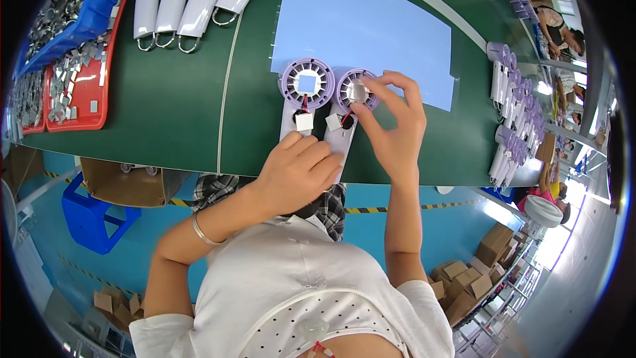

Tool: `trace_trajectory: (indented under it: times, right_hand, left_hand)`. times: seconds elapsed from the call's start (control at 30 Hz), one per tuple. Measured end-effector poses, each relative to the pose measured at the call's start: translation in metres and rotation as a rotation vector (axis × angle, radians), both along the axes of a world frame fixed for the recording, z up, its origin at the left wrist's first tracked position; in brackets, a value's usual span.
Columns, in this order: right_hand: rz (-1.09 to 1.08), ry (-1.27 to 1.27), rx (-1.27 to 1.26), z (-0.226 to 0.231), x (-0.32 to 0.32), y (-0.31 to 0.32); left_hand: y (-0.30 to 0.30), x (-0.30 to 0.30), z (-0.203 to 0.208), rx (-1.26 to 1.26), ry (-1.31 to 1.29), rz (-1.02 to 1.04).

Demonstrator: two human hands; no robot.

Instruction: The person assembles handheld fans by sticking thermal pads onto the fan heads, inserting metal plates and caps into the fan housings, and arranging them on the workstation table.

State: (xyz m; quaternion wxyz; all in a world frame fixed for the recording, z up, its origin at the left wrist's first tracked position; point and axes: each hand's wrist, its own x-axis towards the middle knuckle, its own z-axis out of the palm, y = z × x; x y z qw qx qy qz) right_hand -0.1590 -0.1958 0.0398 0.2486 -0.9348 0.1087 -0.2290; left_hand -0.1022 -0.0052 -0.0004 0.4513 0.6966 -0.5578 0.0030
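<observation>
Two small handheld fans with purple round heads and pale handles lie side by side at the table's near edge. The left fan (308,83) has a light square in its hub, and a white block (304,121) on red wires rests below its head. Beside it, the right fan (341,134) has a similar white block (333,122). My left hand (295,171) is closed over the handles, its fingertips on the right one. Between thumb and forefinger, my right hand (396,116) pinches a shiny silver disc (356,91) at the right fan's hub.
A blue sheet (358,26) lies beyond the fans on the green table (165,106). At the left are a red tray (86,103) of metal pieces and a blue bin (76,33). More fans (192,10) lie at the far left; others (507,106) line the right.
</observation>
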Motion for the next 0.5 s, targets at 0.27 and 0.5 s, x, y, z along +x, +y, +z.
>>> trace_trajectory:
  times: [0.27,0.5]
  right_hand:
    - [-0.021,-0.171,0.136,0.028,-0.021,0.052]
    - [0.073,-0.005,-0.02,0.033,-0.017,0.075]
  left_hand:
    - [0.018,0.023,0.049,-0.328,1.726,-0.271]
    - [0.018,0.03,0.061,-0.341,1.791,-0.273]
